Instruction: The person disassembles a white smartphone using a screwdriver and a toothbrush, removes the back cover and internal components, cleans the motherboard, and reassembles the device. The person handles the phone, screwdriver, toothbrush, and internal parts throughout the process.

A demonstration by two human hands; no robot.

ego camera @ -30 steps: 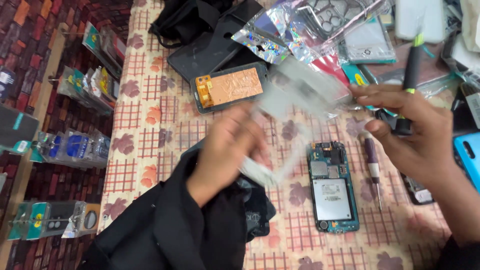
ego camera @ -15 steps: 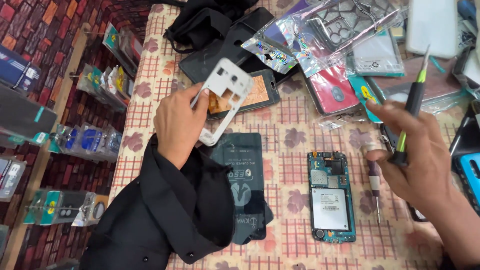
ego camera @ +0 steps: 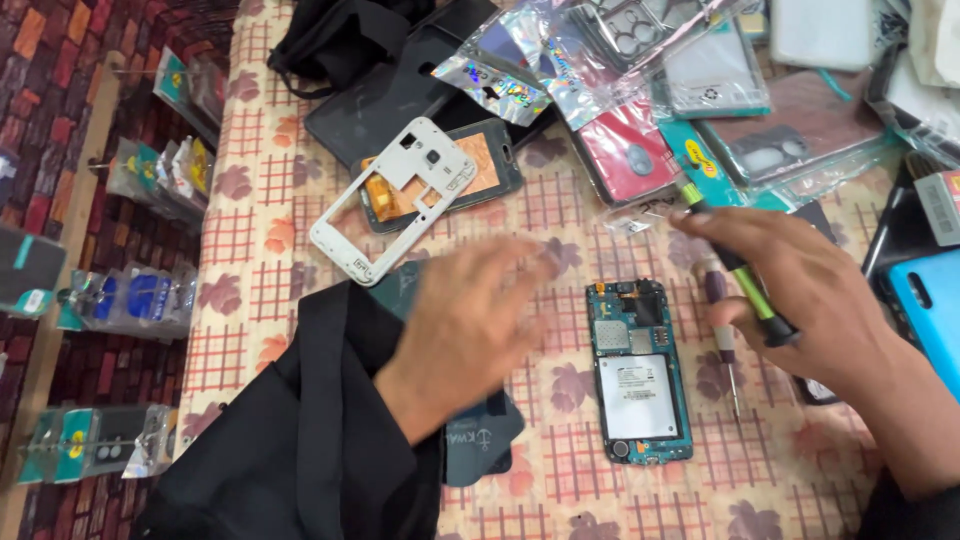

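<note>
A white phone middle frame (ego camera: pixel 395 200) lies on the patterned tablecloth, partly over a phone screen assembly with copper backing (ego camera: pixel 480 170). My left hand (ego camera: pixel 470 320) hovers blurred and empty, fingers spread, right of that frame and over a dark phone back cover (ego camera: pixel 480 435). An opened phone with a blue circuit board (ego camera: pixel 636 370) lies face down just right of my left hand. My right hand (ego camera: pixel 800 300) grips a green-and-black screwdriver (ego camera: pixel 735 265) beside the board. A second screwdriver with a purple handle (ego camera: pixel 722 335) lies under that hand.
Clear bags with phone cases and parts (ego camera: pixel 640 90) crowd the table's far right. A black pouch (ego camera: pixel 340 40) and a dark tablet (ego camera: pixel 390 100) lie at the back. A blue phone (ego camera: pixel 930 305) sits at the right edge. Packaged goods (ego camera: pixel 140 170) hang left of the table.
My left hand has set the white frame down on the screen assembly, let go, and swung right toward the circuit board. My right hand has lowered the screwdriver.
</note>
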